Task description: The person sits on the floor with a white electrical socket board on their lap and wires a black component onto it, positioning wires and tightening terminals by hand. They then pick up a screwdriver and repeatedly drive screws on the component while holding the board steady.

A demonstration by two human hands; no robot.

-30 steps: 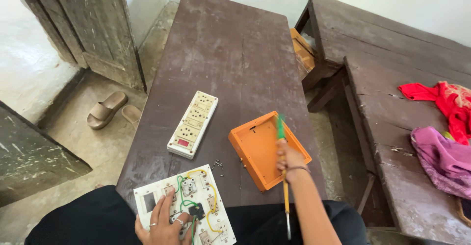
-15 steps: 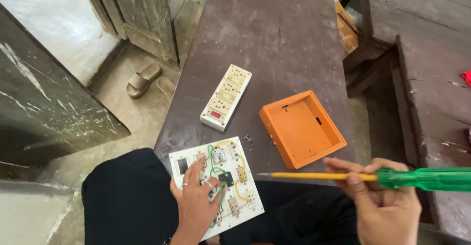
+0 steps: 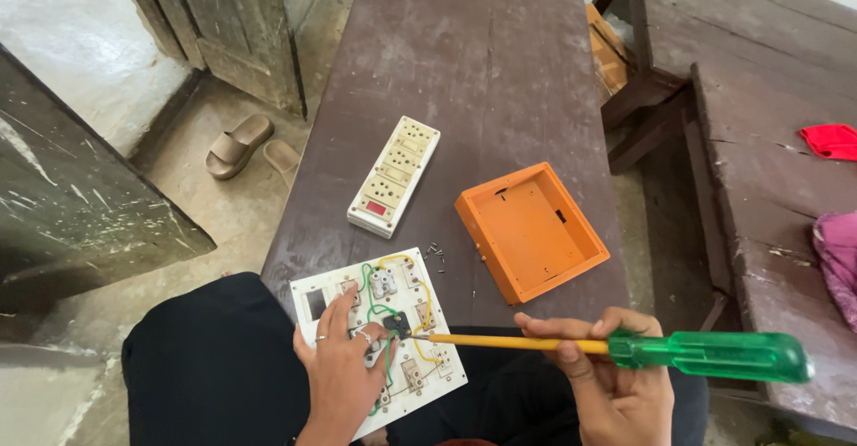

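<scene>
Screwdriver lying crosswise, tip left at switch plate, right hand holding

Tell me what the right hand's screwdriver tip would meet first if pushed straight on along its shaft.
Most likely the white switch plate: the screwdriver in the right hand points left at its wired back, near the black part beside the left hand. Whether the tip touches already is unclear.

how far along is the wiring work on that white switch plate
Done: the orange box lies open and apart on the table, loose screws beside it. In hand: left hand steadies the wired switch plate; right hand aims the screwdriver at a terminal. Left: box and plate are not joined.
</scene>
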